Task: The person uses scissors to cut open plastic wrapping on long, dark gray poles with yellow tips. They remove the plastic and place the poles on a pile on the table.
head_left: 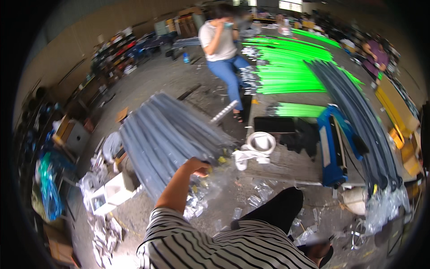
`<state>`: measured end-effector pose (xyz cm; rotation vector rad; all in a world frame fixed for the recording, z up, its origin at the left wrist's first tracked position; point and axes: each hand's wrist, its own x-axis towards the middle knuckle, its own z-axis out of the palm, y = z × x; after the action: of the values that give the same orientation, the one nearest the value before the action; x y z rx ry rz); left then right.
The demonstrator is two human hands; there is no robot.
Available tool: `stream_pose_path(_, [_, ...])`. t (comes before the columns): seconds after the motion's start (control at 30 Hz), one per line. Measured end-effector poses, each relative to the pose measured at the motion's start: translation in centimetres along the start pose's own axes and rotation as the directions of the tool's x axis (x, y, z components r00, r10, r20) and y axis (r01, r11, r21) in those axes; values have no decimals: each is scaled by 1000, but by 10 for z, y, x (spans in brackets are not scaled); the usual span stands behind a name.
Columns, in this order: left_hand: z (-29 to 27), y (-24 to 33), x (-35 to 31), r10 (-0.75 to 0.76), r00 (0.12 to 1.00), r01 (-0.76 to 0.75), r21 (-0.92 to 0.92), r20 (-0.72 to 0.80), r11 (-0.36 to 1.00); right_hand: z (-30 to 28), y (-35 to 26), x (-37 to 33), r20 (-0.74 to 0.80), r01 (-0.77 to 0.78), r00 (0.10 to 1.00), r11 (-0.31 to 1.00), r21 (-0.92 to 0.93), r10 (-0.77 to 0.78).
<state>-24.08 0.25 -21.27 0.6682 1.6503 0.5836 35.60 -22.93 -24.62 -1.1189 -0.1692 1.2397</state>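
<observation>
One hand (197,167) (left) grips the end of a grey rod bundle (168,134); rods too many to count.

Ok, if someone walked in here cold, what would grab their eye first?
Probably the bright green rods fanned out across the floor at upper right, beside a long run of dark grey rods. Next, the big bundle of grey rods at centre left, with the left hand at its near end. A person in a white top stands beyond it.

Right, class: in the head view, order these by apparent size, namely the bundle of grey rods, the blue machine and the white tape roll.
1. Bundle of grey rods, though nearer the camera.
2. Blue machine.
3. White tape roll.
</observation>
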Motion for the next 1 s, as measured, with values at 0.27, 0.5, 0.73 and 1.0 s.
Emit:
stream_pose_path(0.27, [57,119,-181,836,547,-808,237,-42,540,-12,-2,-11,-24,-113,993,989,93,116])
stream_pose_path(0.5, [342,115,-245,361,151,-757,-128,920,641,-43,9,-10,39,-119,993,968,222,114])
stream_pose_path(0.73, [557,116,-219,228,454,-139,-185,861,973,-53,2,-25,36,-89,996,951,297,82])
stream_pose_path(1.0, [611,105,-202,172,476,229,-311,862,923,-74,-1,-46,-76,11,997,949,315,14])
